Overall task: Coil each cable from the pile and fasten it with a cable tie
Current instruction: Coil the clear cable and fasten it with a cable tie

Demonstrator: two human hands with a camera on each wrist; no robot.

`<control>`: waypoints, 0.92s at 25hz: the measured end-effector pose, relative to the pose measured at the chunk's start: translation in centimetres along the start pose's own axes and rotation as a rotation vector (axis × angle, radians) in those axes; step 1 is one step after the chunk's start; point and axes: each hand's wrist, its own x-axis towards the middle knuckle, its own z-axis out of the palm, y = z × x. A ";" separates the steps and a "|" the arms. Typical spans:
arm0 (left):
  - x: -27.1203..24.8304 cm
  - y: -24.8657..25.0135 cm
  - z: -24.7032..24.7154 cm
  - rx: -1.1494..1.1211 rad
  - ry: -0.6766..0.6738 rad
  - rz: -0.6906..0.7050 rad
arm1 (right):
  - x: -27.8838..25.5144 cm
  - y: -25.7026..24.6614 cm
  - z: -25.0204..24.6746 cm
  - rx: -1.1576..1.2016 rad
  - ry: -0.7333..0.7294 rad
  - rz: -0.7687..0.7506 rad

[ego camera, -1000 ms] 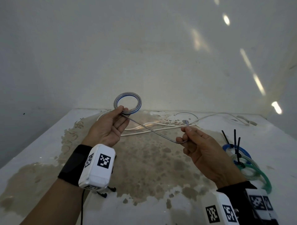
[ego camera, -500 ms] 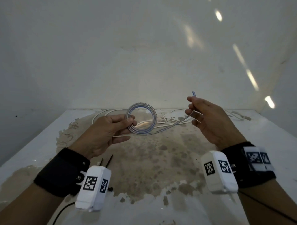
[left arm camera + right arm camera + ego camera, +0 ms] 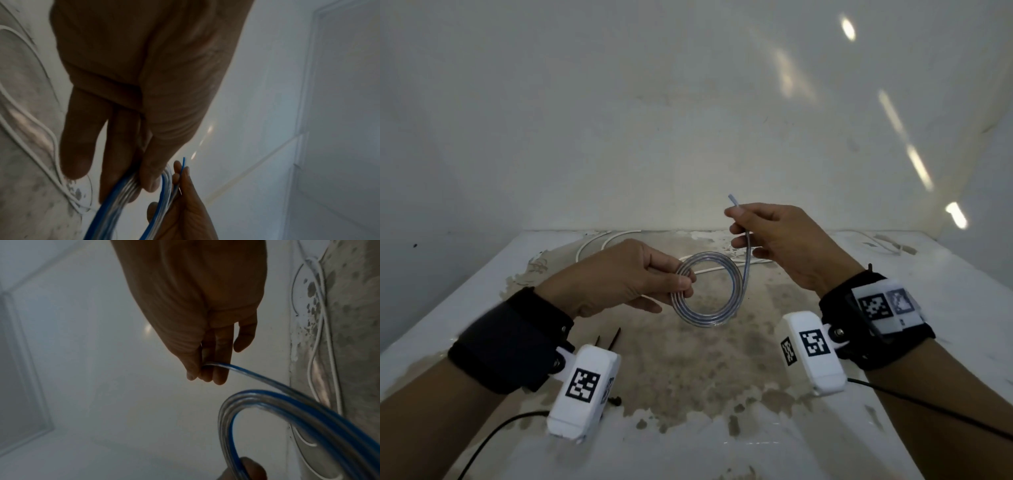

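A clear cable with a blue stripe (image 3: pixel 707 291) is wound into a round coil held above the table. My left hand (image 3: pixel 626 277) pinches the coil's left side between thumb and fingers (image 3: pixel 123 186). My right hand (image 3: pixel 784 240) pinches the cable's free end (image 3: pixel 734 205), which sticks up past the fingertips (image 3: pixel 205 371). A short stretch of cable runs from that hand down into the coil (image 3: pixel 298 410). Black cable ties (image 3: pixel 613 341) lie on the table under my left wrist.
A loose white cable (image 3: pixel 619 240) sprawls across the far part of the stained white table (image 3: pixel 688 377), reaching the right corner (image 3: pixel 887 245). White walls close in behind and at both sides. Black leads run from the wrist cameras (image 3: pixel 928 407).
My right hand swung up and to the left with the cable end, and the last straight stretch closed into the coil. My left hand brought the coil nearer and lower. The view shifted off the coils at right.
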 end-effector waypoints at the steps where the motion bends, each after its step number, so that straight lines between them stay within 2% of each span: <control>1: 0.1 0.2 -0.1 0.042 -0.027 -0.008 | -0.1 -0.2 0.5 -0.044 -0.039 -0.004; 8: 0.2 1.2 -0.8 0.235 -0.123 -0.058 | -1.2 -1.2 2.4 -0.252 -0.292 0.000; 11: 0.0 1.3 -0.8 0.255 -0.085 -0.006 | -1.7 -1.3 2.8 -0.319 -0.370 0.005; 15: -0.5 1.3 -0.5 0.150 -0.016 0.034 | -2.0 -1.4 2.9 -0.323 -0.392 0.052; 23: -0.8 2.4 -0.3 0.376 -0.159 0.058 | -2.3 -1.5 2.7 -0.463 -0.593 0.152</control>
